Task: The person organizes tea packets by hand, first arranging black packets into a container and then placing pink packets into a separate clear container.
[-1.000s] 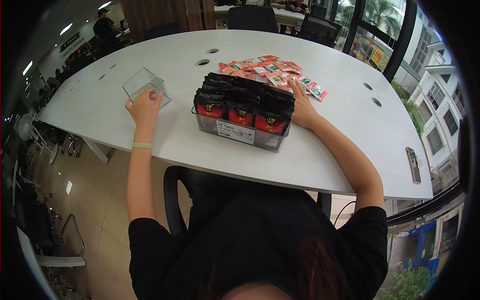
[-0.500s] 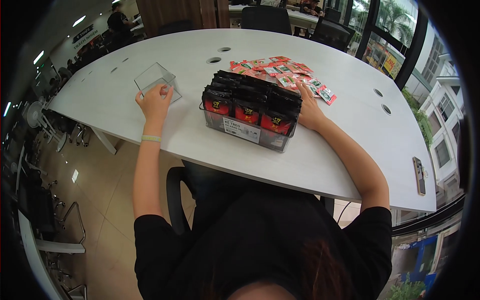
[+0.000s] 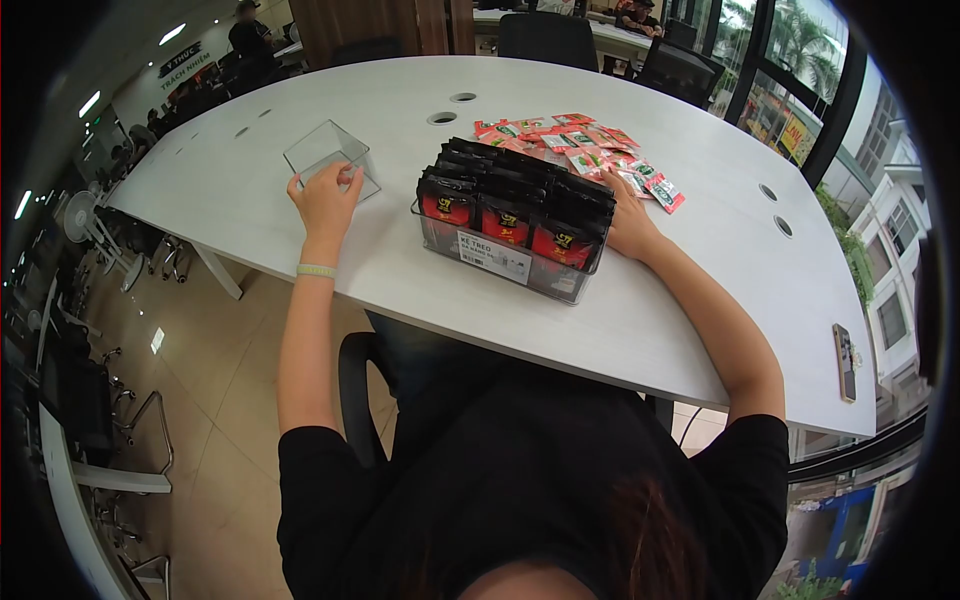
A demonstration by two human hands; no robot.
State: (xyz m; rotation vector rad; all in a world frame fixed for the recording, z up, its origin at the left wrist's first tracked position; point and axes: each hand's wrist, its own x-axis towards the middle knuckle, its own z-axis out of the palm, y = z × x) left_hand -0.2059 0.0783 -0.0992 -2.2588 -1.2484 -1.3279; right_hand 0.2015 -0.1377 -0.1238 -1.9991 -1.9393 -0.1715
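A clear plastic box [image 3: 333,145], open at the top, stands on the left part of the table. My left hand [image 3: 328,205] is at its near side with bent fingers closed on the near edge. In the middle, a transparent bin [image 3: 500,268] with a white label is packed with black-and-red coffee packets [image 3: 505,226] in rows. My right hand [image 3: 632,222] lies against the bin's right side, fingers stretched out and partly hidden behind the packets. Just beyond its fingertips is a loose pile of red-and-white sachets [image 3: 590,150].
The white table [image 3: 400,270] has a curved far edge and round cable holes [image 3: 442,118]. A phone [image 3: 845,362] lies near its right end. Office chairs [image 3: 547,40] stand behind the table, and people are in the background. Windows are on the right.
The whole view has shifted slightly to the right as the head turned. My left hand's fingers have spread a little wider along the clear box's edge. My right hand stays beside the bin.
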